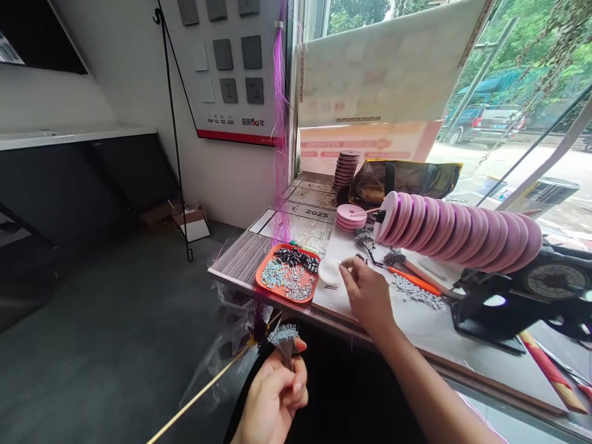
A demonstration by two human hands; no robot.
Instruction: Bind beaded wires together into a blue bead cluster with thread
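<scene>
My left hand (277,388) is closed round a bundle of thin grey wires (284,342) with small pale-blue tips, fanned out over the lap. At the table's front, my right hand (367,290) has thumb and fingers pinched together at the edge of a white round disc (329,271); what is between the fingertips is too small to make out. Several short dark pins (331,287) lie by the disc. To its left, an orange tray (263,282) holds black beads, pale-blue tubes and small silvery pieces.
Pink spools (457,231) sit in a row on a black machine (502,302) at right. Behind are stacked pink discs (351,217), a dark bag (407,179) and an orange tool (414,281). Purple strands (280,123) hang at left; a thin stick (203,391) slants below the table.
</scene>
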